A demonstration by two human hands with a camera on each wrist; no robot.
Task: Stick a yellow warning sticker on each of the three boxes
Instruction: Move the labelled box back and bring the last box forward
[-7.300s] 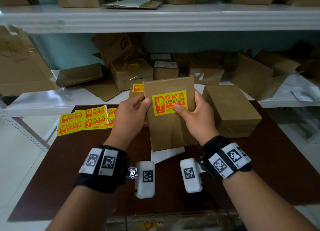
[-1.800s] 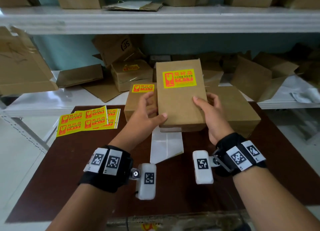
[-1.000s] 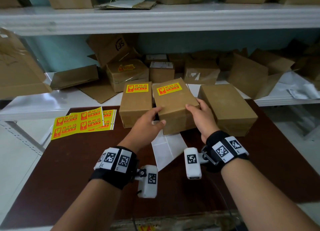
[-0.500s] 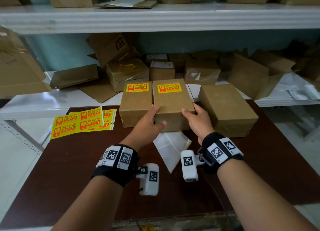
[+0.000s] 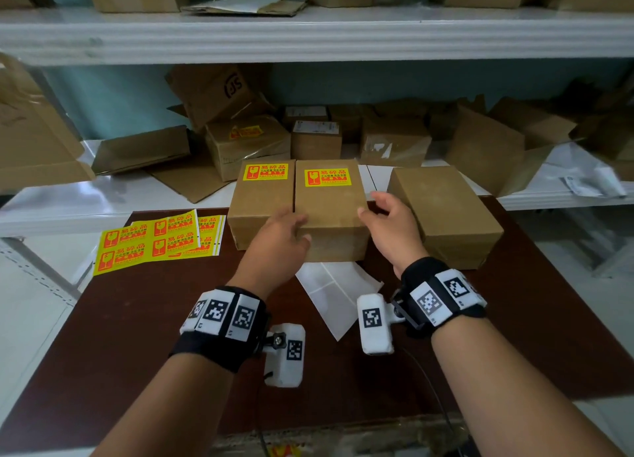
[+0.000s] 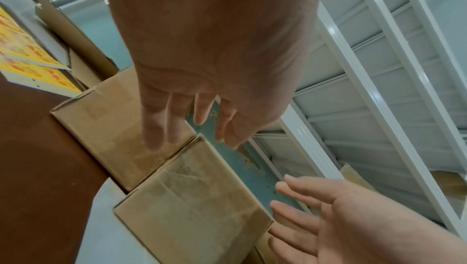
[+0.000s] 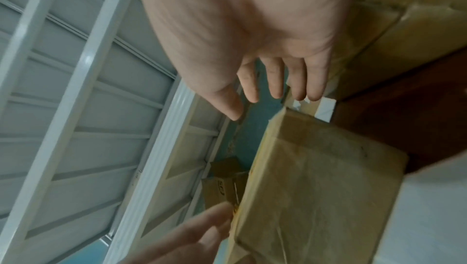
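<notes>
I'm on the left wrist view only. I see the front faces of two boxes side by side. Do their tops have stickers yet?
Observer: Yes. The head view shows the left box and the middle box each with a yellow sticker at the far end of the top.
Operator: Is there a third box?
Observer: Yes. The right box stands apart from those two, and its top is bare.
Operator: Where's my right hand relative to it?
Observer: The right hand is open, between the middle box and the right box.
</notes>
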